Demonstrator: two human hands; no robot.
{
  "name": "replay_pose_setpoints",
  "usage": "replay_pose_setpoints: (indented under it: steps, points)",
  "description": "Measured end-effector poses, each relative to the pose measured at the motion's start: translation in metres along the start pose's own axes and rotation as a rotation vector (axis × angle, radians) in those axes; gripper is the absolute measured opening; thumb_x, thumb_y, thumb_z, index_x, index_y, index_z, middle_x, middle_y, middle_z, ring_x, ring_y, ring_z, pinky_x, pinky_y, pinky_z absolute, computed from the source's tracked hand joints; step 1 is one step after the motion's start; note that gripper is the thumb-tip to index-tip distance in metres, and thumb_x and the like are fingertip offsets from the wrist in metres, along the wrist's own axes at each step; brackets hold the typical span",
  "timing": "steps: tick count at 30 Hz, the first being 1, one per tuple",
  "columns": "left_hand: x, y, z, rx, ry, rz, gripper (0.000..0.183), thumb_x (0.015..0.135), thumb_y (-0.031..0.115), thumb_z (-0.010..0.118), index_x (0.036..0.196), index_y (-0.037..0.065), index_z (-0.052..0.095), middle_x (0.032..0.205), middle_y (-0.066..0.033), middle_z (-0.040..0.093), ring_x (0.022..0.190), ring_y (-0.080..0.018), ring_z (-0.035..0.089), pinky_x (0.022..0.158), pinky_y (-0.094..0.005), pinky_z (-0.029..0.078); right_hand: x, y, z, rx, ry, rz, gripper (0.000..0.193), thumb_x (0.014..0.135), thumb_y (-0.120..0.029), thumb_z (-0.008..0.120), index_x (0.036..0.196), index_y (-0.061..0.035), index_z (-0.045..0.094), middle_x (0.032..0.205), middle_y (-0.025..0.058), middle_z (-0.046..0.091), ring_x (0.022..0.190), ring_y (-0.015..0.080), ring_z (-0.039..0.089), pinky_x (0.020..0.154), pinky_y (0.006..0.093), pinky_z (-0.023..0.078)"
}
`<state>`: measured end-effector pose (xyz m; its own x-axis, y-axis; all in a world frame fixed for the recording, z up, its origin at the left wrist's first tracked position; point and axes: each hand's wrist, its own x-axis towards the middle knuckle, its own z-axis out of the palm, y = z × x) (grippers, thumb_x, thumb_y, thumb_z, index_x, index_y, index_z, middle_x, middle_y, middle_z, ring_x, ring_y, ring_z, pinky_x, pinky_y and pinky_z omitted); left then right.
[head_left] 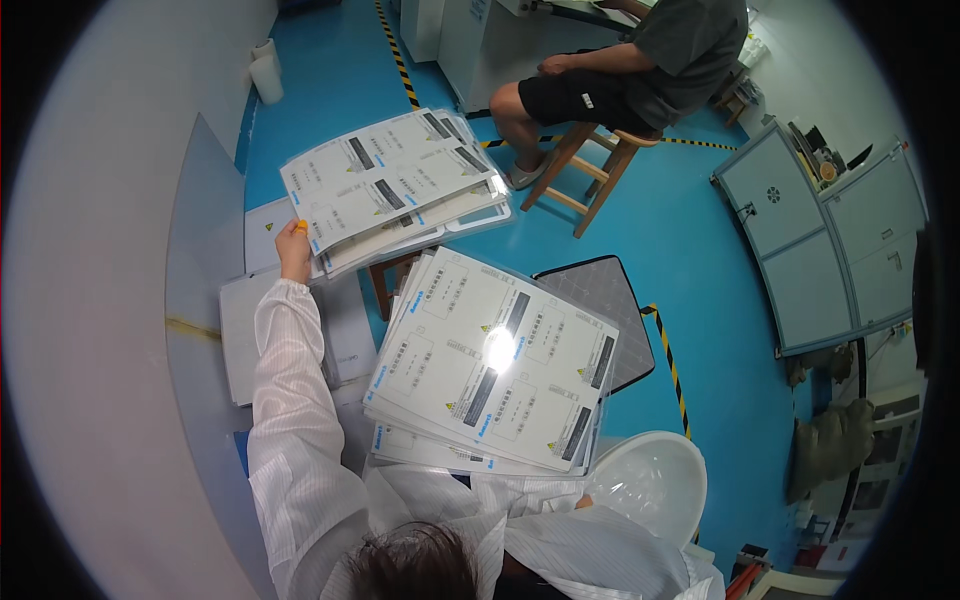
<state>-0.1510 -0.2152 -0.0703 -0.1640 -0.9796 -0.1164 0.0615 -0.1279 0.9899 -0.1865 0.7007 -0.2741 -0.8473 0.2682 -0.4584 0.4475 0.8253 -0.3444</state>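
My left hand (294,250), with a bit of orange on a fingertip, pinches the near-left corner of a printed label sheet (370,185). That sheet tops a loose pile of similar sheets, and its near edge is lifted and bowed. Closer to me, a second fanned stack of printed sheets (450,340) lies tilted over my lap, with bright glare near its middle. Only a sliver of my right hand (585,501) shows beside the near edge of this stack; its fingers are hidden.
A white round basin-like seat (660,480) is at my right, beside a grey padded board (610,300). Pale boxes (250,340) stand along the left wall. Ahead, another person (640,70) sits on a wooden stool (580,170). Grey cabinets (800,240) line the right.
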Motion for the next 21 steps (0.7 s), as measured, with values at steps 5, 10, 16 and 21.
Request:
replay_pose_setpoints:
  steps: [5,10,16,21]
  points:
    - [-0.003,0.003,0.01,-0.104,-0.033,-0.06,0.03,0.087,0.001,0.053,0.115,-0.009,0.053,0.101,-0.0137,0.062,0.086,-0.0148,0.059,0.073,-0.0226,0.046,0.039,0.046,-0.015,-0.032,-0.256,-0.022,0.02,0.078,-0.015,0.059,0.084,0.0027,0.066,0.07,0.0121,0.064,0.059,0.0203,0.062,0.05,0.0327,0.048]
    - [-0.013,0.006,0.017,0.081,-0.008,0.048,0.031,0.087,0.002,0.053,0.116,-0.01,0.052,0.101,-0.0141,0.063,0.085,-0.0146,0.06,0.072,-0.0223,0.046,0.075,0.021,-0.101,-0.055,-0.222,-0.125,0.019,0.075,-0.015,0.061,0.078,0.0031,0.067,0.064,0.0133,0.064,0.055,0.0213,0.062,0.049,0.0336,0.048]
    - [-0.026,0.029,0.014,0.37,0.009,0.093,0.03,0.084,0.008,0.058,0.111,-0.005,0.059,0.091,-0.0129,0.066,0.079,-0.0151,0.061,0.069,-0.023,0.046,0.031,-0.14,-0.229,-0.202,0.401,-0.23,0.019,0.079,-0.014,0.061,0.08,0.005,0.066,0.066,0.0132,0.064,0.058,0.0178,0.063,0.051,0.03,0.047]
    - [-0.052,0.043,-0.005,0.636,0.062,0.322,0.032,0.081,0.011,0.059,0.112,0.0,0.06,0.094,-0.0152,0.066,0.08,-0.0189,0.062,0.072,-0.0272,0.047,-0.024,-0.3,-0.231,0.374,0.376,-0.592,0.018,0.086,-0.007,0.054,0.099,0.0026,0.063,0.066,0.008,0.058,0.055,0.0107,0.051,0.054,0.0254,0.044]
